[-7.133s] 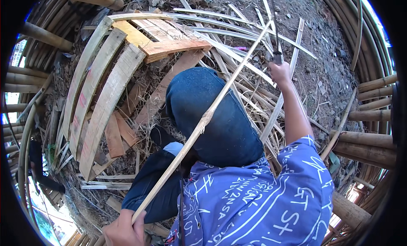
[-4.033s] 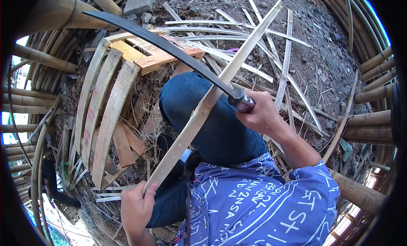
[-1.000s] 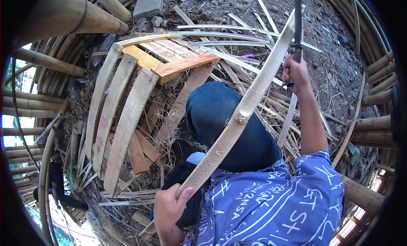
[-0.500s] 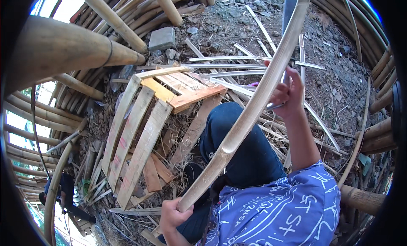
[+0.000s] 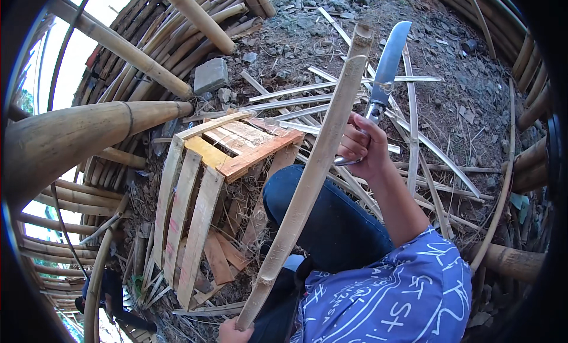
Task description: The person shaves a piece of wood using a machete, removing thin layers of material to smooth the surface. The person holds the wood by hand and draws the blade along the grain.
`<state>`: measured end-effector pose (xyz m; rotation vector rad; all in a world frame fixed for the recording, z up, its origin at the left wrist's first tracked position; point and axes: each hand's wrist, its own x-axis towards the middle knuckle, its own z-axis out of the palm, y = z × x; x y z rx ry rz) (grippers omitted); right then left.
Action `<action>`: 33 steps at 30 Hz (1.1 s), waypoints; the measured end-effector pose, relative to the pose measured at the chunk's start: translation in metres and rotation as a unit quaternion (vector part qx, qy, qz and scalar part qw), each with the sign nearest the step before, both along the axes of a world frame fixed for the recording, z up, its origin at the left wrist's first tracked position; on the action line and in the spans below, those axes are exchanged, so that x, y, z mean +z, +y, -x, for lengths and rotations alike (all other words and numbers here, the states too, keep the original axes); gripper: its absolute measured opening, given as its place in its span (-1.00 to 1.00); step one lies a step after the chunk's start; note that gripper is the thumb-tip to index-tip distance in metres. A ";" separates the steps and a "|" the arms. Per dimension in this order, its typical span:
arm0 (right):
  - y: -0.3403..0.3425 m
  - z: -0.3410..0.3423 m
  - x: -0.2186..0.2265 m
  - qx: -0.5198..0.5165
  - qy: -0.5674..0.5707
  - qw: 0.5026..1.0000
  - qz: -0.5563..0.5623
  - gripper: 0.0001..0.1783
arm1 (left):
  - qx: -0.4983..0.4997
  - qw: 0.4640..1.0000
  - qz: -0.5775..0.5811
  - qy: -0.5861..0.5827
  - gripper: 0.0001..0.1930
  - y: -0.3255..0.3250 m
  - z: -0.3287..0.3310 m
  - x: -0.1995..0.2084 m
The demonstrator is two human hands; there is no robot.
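Leftmost, one thick bamboo pole [image 5: 83, 145] juts in from the side, with many thinner poles stacked behind it. Near it on the left, one other person [image 5: 112, 298] in dark clothes is partly hidden by a bent bamboo length. Next to the right sits one slatted wooden crate [image 5: 198, 225], tilted on the littered ground; three long, pale slats run down its left side, and one orange-brown board [image 5: 263, 157] and one yellow board [image 5: 207, 152] show at its far end. Beyond the crate lies one grey block [image 5: 210, 75].

At the near edge, the left hand [image 5: 235, 331], partly cut off from view, is closed round the near end of one split bamboo strip [image 5: 307, 192]. That strip slants from the hand up to the far right, passing in front of one jeans-clad knee [image 5: 349, 225].

Just right of the strip, the right hand [image 5: 362, 145] has its fingers curled firmly round the handle of one machete [image 5: 390, 62], whose single broad blade points to the far side. Whether these fingers also touch the strip, I cannot tell. Behind and to the right, at least five pale strips [image 5: 413, 130] lie crossed on the stony soil. Farthest right is one teal scrap [image 5: 520, 204], near the stacked poles.
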<state>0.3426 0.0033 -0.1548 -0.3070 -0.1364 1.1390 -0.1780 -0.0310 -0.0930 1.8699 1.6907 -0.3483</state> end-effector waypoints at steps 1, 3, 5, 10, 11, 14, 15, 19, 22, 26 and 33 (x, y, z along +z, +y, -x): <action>-0.002 0.000 -0.003 0.000 0.003 1.000 0.018 -0.74 | -0.001 1.000 0.005 0.003 -0.63 -0.002 -0.001 0.001; -0.005 0.002 -0.006 0.001 -0.001 0.999 0.049 -0.72 | -0.002 1.000 0.012 0.008 -0.63 -0.005 -0.005 0.004; -0.006 0.006 -0.010 -0.001 0.011 0.997 0.076 -0.71 | -0.070 0.995 0.001 0.073 -0.58 -0.003 -0.027 0.015; -0.004 0.016 -0.008 0.003 0.014 0.990 0.138 -0.67 | -0.088 0.995 -0.040 -0.018 -0.46 0.008 -0.049 0.006; -0.003 0.019 0.000 0.004 0.004 0.982 0.189 -0.67 | -0.062 0.998 -0.006 -0.019 -0.29 0.016 -0.065 0.010; -0.004 0.019 0.001 0.029 0.025 0.981 0.192 -0.67 | -0.129 0.987 -0.075 -0.054 -0.12 0.038 -0.102 0.013; -0.005 0.020 0.001 0.032 0.038 0.982 0.184 -0.68 | -0.130 0.987 -0.076 -0.053 -0.12 0.045 -0.120 0.015; -0.007 0.031 0.006 0.038 0.016 0.982 0.185 -0.70 | -0.150 0.956 -0.173 -0.184 -0.33 0.057 -0.201 0.029; -0.012 0.037 0.008 0.039 -0.029 0.978 0.204 -0.73 | -0.171 0.951 -0.170 -0.193 -0.53 0.057 -0.232 0.023; -0.016 0.033 -0.003 -0.001 -0.115 0.976 0.185 -0.69 | -0.192 0.969 -0.087 -0.128 -0.64 0.057 -0.228 -0.007; -0.036 0.027 -0.030 -0.138 -0.225 0.931 0.252 -0.75 | -0.036 0.952 0.069 -0.295 -0.72 0.049 -0.239 0.006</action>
